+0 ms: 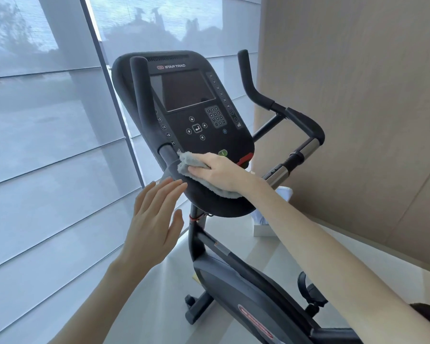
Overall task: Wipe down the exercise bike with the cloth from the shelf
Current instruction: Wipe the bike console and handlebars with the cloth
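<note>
right hand gripped the grey cloth, fingers curled over it, pressing it on the lower edge of the console of the exercise bike. cloth sat against the base of the left handlebar, just beside the green button. left hand was released, fingers straight, holding nothing, fingertips just beside the console's lower rim; couldn't tell if touching. blinds behind.
</note>
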Motion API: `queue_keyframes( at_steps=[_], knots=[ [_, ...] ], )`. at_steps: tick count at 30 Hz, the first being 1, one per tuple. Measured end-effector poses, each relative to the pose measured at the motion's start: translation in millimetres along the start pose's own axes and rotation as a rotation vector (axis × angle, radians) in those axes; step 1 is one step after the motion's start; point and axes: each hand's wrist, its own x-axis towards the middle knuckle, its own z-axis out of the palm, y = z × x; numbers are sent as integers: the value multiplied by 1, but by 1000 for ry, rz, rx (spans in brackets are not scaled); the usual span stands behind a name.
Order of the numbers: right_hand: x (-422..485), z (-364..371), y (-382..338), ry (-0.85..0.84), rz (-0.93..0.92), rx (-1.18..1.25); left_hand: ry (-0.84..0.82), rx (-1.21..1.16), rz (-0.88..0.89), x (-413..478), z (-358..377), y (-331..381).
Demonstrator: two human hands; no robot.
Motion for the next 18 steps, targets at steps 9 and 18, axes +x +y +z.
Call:
queue_keyframes(
  at_steps=[9, 18],
  knots=[
    [-65, 10, 20, 200, -178, -449, 37, 22, 1, 8, 1, 15],
    [-99, -40, 67, 422, -276, -225, 55, 118, -27, 18, 33, 73]
  ],
)
